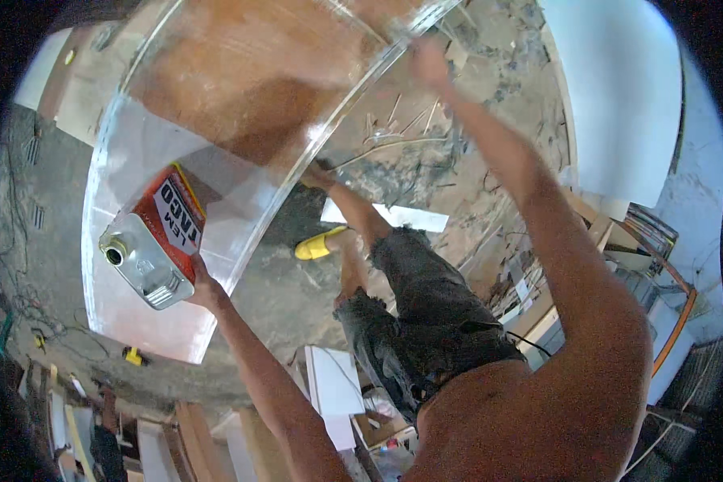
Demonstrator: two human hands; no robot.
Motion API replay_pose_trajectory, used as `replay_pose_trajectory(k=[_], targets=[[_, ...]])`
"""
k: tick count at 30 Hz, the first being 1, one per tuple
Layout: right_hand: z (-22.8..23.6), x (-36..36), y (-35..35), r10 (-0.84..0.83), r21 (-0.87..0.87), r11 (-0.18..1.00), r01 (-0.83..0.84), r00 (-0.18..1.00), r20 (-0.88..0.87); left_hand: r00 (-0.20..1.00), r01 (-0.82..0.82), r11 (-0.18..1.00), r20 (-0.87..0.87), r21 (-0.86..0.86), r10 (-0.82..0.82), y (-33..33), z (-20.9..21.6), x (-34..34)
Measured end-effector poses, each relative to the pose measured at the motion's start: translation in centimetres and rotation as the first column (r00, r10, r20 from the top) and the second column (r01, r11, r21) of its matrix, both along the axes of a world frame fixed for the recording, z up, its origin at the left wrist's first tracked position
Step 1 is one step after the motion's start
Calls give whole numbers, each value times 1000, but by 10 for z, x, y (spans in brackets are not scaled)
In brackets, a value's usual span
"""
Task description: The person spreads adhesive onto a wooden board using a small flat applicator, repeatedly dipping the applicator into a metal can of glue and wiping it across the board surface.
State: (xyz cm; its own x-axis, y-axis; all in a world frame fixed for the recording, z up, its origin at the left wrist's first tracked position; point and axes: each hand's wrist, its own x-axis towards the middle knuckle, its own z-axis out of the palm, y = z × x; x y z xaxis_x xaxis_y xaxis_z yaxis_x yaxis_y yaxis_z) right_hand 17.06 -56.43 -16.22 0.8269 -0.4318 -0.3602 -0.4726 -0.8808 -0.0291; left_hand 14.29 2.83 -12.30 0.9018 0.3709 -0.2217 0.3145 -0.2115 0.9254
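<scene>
My left hand (207, 287) grips a rectangular metal can (162, 233) low on its side. The can has red sides with a white label, a bare silver top and a round opening with no cap showing. It is tilted above the pale end of a large panel (161, 325). The rest of that panel is brown and looks shiny in places, with whitish strips along its long edges. My right arm reaches far forward. My right hand (430, 63) is at the panel's right edge, smeared by motion, so its fingers and anything in them cannot be made out.
A yellow shoe (321, 243) is on my foot beside the panel. Wood scraps (410, 120) and a white strip (394, 215) litter the floor. A large white sheet (618, 96) stands at right, near an orange hose (676, 325). Boards (197, 434) lie at lower left.
</scene>
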Motion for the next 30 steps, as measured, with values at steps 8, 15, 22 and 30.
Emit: replay_pose_trajectory(k=[8, 15, 22, 30], targets=[[-22, -42, 204, 114, 127, 982, -140, 975, 192, 942, 2, 974, -326, 226, 74, 45, 3, -16], [58, -199, 451, 344, 694, 667, -270, 938, 34, 966, 119, 974, -250, 194, -68, 51, 10, -8], [81, -154, 236, -154, 467, 880, 86, 982, 110, 941, 60, 987, 320, 151, -106, 33, 3, -1], [223, -384, 94, -574, 53, 818, 573, 803, 162, 538, 604, 717, -486, -348, -689, 181, 23, -45]])
